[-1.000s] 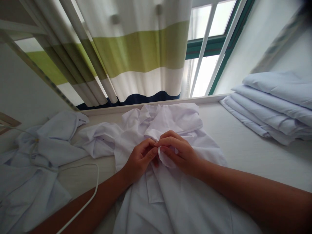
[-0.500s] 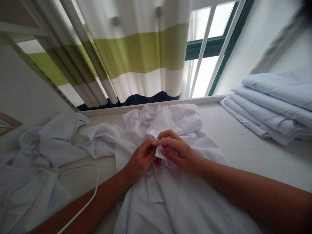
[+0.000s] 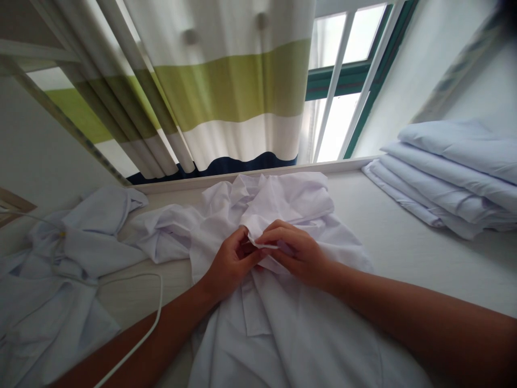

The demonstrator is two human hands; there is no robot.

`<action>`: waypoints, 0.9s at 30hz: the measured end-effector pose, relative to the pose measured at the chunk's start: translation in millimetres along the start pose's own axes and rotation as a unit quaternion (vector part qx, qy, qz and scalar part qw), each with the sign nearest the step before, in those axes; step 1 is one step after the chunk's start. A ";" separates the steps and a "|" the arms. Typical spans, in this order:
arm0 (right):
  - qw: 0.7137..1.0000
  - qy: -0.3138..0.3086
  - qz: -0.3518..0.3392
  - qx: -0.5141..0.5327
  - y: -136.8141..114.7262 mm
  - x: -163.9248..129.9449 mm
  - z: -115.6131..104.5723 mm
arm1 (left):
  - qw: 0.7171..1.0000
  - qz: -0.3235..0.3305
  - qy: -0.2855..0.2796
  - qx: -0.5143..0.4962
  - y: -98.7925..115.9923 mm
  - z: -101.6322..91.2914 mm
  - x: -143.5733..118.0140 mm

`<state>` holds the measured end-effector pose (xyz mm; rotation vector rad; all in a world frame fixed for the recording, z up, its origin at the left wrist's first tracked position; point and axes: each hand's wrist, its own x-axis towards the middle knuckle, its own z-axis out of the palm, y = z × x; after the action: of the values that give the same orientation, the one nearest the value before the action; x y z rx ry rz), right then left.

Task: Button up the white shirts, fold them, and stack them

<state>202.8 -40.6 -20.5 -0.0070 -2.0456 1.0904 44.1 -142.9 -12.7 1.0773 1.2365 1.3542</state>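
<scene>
A white shirt [image 3: 299,323] lies spread and rumpled in front of me, its long placket running down toward my body. My left hand [image 3: 234,258] pinches the edge of the cloth near the collar end. My right hand [image 3: 297,249] meets it from the other side, thumb and fingers closed on the same fold. The fingertips of both hands almost touch, and a thin white edge of fabric shows between them. Whether a button lies under the fingers is hidden.
Folded white garments are stacked [image 3: 456,178] at the right. Crumpled white cloth [image 3: 76,258] lies at the left, and a white cable [image 3: 159,302] crosses over my left forearm. Beyond the white tabletop [image 3: 404,253] hang a striped curtain [image 3: 242,86] and a barred window.
The small fabric flap that faced up between my fingers has been turned flatter and now shows edge-on. Both hands stay at nearly the same spot on the shirt.
</scene>
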 end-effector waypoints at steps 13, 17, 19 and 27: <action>0.982 0.150 0.002 -0.115 -3.0 0.1 -5.3 | 0.994 -0.104 0.024 0.012 0.8 -5.4 5.6; 0.984 0.138 -0.016 -0.111 -5.0 -0.4 -2.9 | 0.998 -0.055 0.036 -0.004 -1.0 -3.5 1.8; 0.985 0.133 -0.017 -0.104 -4.4 -0.8 -1.6 | 0.999 -0.029 0.027 -0.017 -2.7 -3.0 0.0; 0.990 0.120 -0.033 -0.072 -0.4 -6.2 2.5 | 1.000 0.001 -0.005 0.014 -1.7 3.0 -4.3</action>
<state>205.6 -44.8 -25.0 -0.1366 -1.8884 0.8548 47.8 -146.7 -14.1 1.1053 1.2501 1.3348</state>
